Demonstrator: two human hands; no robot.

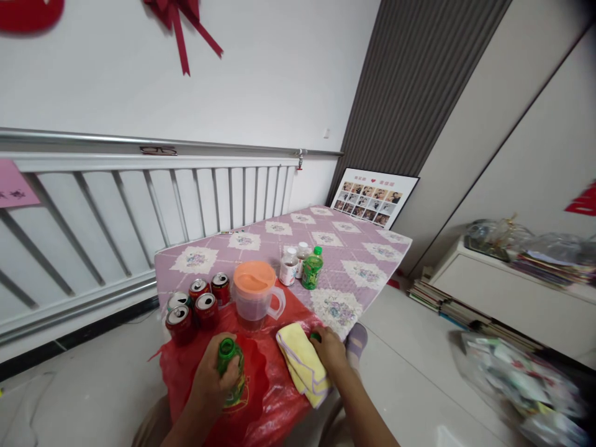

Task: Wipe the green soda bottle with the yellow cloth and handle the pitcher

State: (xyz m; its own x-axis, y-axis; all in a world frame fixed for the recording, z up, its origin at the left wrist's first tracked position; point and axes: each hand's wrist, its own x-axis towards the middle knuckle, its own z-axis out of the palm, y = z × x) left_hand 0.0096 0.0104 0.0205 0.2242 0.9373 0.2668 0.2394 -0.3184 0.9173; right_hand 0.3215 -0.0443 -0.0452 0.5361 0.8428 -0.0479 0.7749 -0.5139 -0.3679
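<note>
Left hand (pixel 212 380) wrapped round an uncapped green bottle (pixel 230 366), label mostly hidden. Right hand (pixel 329 349) beside yellow cloth (pixel 302 366), pinching green cap (pixel 316 337), barely visible.

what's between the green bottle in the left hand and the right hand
In the head view, the folded yellow cloth lies on the red plastic sheet between the green bottle in the left hand and the right hand.

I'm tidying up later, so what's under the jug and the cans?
A red plastic sheet lies under the jug and the cans, over a patterned purple cover. What the sheet and cover hide underneath cannot be seen.
</note>
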